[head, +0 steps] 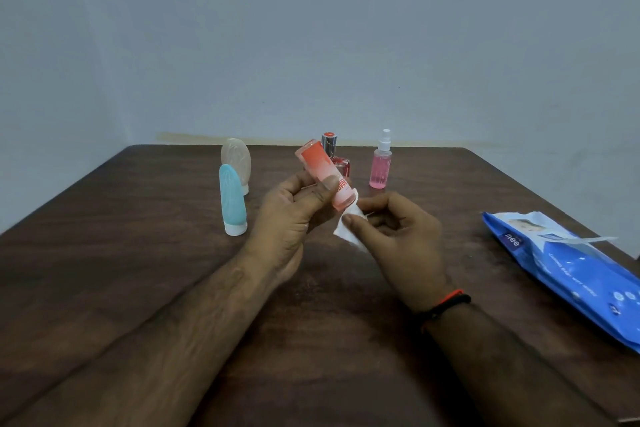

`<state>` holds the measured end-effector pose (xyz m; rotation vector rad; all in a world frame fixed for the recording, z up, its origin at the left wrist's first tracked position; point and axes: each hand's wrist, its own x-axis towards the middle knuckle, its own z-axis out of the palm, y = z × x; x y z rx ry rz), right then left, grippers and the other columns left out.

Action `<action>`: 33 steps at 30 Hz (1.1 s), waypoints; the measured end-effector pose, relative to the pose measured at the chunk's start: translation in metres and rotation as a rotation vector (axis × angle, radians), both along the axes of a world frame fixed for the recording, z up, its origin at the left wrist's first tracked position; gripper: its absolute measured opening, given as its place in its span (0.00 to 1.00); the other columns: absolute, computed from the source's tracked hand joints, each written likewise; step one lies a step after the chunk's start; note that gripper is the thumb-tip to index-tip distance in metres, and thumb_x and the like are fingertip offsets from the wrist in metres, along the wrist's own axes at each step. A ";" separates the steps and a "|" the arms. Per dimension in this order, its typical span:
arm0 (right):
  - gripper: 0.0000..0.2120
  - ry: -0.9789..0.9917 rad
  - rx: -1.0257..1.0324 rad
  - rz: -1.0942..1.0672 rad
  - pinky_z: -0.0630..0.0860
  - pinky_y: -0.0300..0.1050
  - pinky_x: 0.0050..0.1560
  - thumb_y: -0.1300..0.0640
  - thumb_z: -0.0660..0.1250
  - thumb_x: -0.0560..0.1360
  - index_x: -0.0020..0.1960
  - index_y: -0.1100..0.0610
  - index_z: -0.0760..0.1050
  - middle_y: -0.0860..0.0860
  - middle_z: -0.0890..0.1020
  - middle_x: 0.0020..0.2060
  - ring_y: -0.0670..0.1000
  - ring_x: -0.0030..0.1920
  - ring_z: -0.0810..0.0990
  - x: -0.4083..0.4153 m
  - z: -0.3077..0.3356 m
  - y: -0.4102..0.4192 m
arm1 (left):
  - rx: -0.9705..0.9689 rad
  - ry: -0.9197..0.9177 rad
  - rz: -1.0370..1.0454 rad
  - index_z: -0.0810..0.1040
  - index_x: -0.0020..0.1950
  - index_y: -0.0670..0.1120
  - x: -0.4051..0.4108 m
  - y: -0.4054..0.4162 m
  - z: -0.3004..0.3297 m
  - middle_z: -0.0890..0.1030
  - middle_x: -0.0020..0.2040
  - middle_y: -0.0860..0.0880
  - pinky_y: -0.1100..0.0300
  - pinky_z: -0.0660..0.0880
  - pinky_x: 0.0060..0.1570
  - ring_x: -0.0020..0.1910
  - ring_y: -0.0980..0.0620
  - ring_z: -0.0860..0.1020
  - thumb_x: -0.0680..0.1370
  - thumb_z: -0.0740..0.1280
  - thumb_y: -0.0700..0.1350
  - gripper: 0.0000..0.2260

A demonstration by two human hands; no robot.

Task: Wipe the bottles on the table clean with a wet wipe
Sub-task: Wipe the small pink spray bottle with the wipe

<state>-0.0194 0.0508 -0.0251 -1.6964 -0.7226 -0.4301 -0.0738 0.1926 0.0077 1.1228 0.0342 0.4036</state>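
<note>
Above the table (138, 270), left hand (291, 215) gripping orange bottle (320, 172), right hand (398, 236) pinching wipe (346, 230), label partly hidden.

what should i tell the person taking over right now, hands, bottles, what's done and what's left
Left hand holds the orange bottle tilted above the table.
Right hand presses the wet wipe against its lower end.
Standing at the back: blue bottle, clear bottle, pink spray bottle, red perfume bottle.
Wipe pack lies to the right.
Which bottles are already wiped cannot be told; finish this one, then check the rest.
</note>
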 end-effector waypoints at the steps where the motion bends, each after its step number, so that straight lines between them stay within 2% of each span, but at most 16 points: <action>1: 0.08 -0.130 -0.068 -0.059 0.81 0.40 0.40 0.59 0.78 0.71 0.47 0.56 0.82 0.49 0.83 0.40 0.46 0.39 0.82 0.001 -0.002 0.000 | 0.020 0.022 0.036 0.80 0.54 0.45 0.000 0.000 -0.001 0.87 0.46 0.49 0.57 0.82 0.52 0.47 0.52 0.86 0.66 0.72 0.46 0.18; 3: 0.08 -0.302 -0.150 -0.114 0.80 0.40 0.42 0.58 0.77 0.71 0.48 0.58 0.82 0.49 0.82 0.42 0.45 0.41 0.80 0.002 -0.004 -0.001 | 0.044 0.060 0.098 0.81 0.54 0.44 0.000 0.001 -0.002 0.87 0.48 0.47 0.55 0.82 0.52 0.49 0.50 0.86 0.63 0.74 0.48 0.21; 6: 0.07 -0.375 -0.174 -0.105 0.79 0.39 0.43 0.58 0.76 0.72 0.47 0.58 0.82 0.49 0.82 0.43 0.45 0.43 0.80 0.002 -0.003 -0.003 | 0.053 0.088 0.137 0.81 0.56 0.42 0.001 0.001 -0.004 0.87 0.48 0.46 0.56 0.83 0.47 0.47 0.49 0.86 0.63 0.76 0.48 0.23; 8: 0.05 -0.314 -0.134 -0.074 0.80 0.40 0.44 0.58 0.76 0.71 0.46 0.57 0.83 0.48 0.83 0.43 0.45 0.43 0.81 0.002 -0.002 -0.003 | 0.061 0.076 0.123 0.81 0.56 0.43 0.002 0.003 -0.004 0.87 0.48 0.46 0.55 0.83 0.48 0.47 0.49 0.86 0.63 0.76 0.46 0.22; 10: 0.04 -0.141 -0.042 -0.047 0.82 0.44 0.46 0.59 0.76 0.71 0.46 0.55 0.83 0.47 0.84 0.42 0.45 0.44 0.83 0.005 -0.002 -0.002 | 0.105 0.011 0.103 0.80 0.56 0.43 0.002 0.004 -0.003 0.87 0.49 0.46 0.55 0.82 0.51 0.50 0.48 0.85 0.65 0.75 0.44 0.20; 13: 0.06 0.126 0.192 0.064 0.83 0.57 0.48 0.61 0.75 0.73 0.46 0.52 0.82 0.51 0.86 0.41 0.53 0.45 0.85 0.009 0.002 -0.002 | 0.337 -0.111 0.142 0.80 0.55 0.48 0.001 0.006 0.001 0.87 0.51 0.49 0.61 0.80 0.52 0.52 0.52 0.84 0.69 0.76 0.39 0.16; 14: 0.06 0.172 0.275 0.102 0.83 0.58 0.47 0.62 0.74 0.73 0.47 0.53 0.82 0.53 0.86 0.42 0.54 0.45 0.86 0.009 0.003 -0.002 | 0.442 -0.133 0.176 0.80 0.55 0.50 0.000 0.007 0.001 0.86 0.52 0.51 0.62 0.79 0.53 0.53 0.54 0.84 0.69 0.77 0.40 0.17; 16: 0.05 0.213 0.377 0.156 0.84 0.53 0.46 0.63 0.73 0.73 0.48 0.55 0.82 0.53 0.87 0.43 0.53 0.45 0.86 0.008 0.008 -0.003 | 0.718 -0.162 0.290 0.81 0.56 0.54 0.002 0.013 -0.002 0.85 0.53 0.55 0.63 0.78 0.56 0.55 0.58 0.82 0.69 0.78 0.43 0.18; 18: 0.06 0.260 0.421 0.219 0.83 0.46 0.44 0.60 0.71 0.72 0.49 0.55 0.82 0.51 0.87 0.43 0.51 0.45 0.86 0.006 0.012 -0.002 | 1.004 -0.209 0.401 0.82 0.58 0.52 0.005 0.018 -0.009 0.84 0.55 0.58 0.66 0.76 0.57 0.56 0.62 0.80 0.69 0.79 0.46 0.18; 19: 0.07 0.293 0.441 0.259 0.82 0.45 0.44 0.59 0.71 0.72 0.49 0.55 0.82 0.51 0.87 0.44 0.51 0.45 0.86 0.005 0.012 -0.002 | 1.085 -0.229 0.441 0.82 0.59 0.51 0.006 0.020 -0.011 0.84 0.55 0.58 0.67 0.75 0.56 0.55 0.62 0.79 0.69 0.79 0.47 0.19; 22: 0.08 0.376 0.497 0.333 0.83 0.46 0.45 0.57 0.70 0.71 0.50 0.55 0.82 0.52 0.87 0.45 0.52 0.46 0.86 0.006 0.013 -0.002 | 1.220 -0.257 0.558 0.83 0.58 0.50 0.011 0.025 -0.013 0.83 0.54 0.55 0.63 0.73 0.53 0.53 0.58 0.77 0.69 0.79 0.46 0.19; 25: 0.09 0.406 0.550 0.364 0.84 0.47 0.47 0.57 0.69 0.71 0.51 0.57 0.81 0.53 0.87 0.47 0.53 0.48 0.86 0.009 0.012 -0.005 | 1.306 -0.241 0.581 0.83 0.58 0.50 0.011 0.026 -0.012 0.83 0.54 0.53 0.57 0.73 0.54 0.54 0.56 0.74 0.69 0.79 0.44 0.18; 28: 0.08 0.295 0.460 0.328 0.82 0.44 0.47 0.58 0.70 0.72 0.50 0.55 0.82 0.52 0.87 0.46 0.51 0.48 0.86 0.008 0.012 -0.007 | 1.343 -0.231 0.555 0.82 0.58 0.50 0.010 0.027 -0.012 0.82 0.54 0.53 0.54 0.74 0.55 0.55 0.56 0.74 0.70 0.78 0.43 0.17; 30: 0.07 0.155 0.313 0.258 0.81 0.41 0.49 0.59 0.70 0.74 0.51 0.54 0.83 0.49 0.87 0.45 0.48 0.49 0.85 0.007 0.010 -0.009 | 1.370 -0.232 0.529 0.82 0.58 0.50 0.008 0.028 -0.011 0.81 0.53 0.54 0.51 0.76 0.53 0.54 0.54 0.76 0.70 0.78 0.43 0.17; 33: 0.08 -0.053 0.075 0.175 0.81 0.43 0.51 0.60 0.72 0.74 0.53 0.57 0.84 0.47 0.87 0.48 0.47 0.51 0.85 0.009 0.005 -0.011 | 1.448 -0.250 0.456 0.83 0.59 0.50 0.006 0.033 -0.010 0.79 0.52 0.53 0.48 0.78 0.49 0.50 0.52 0.77 0.70 0.78 0.44 0.18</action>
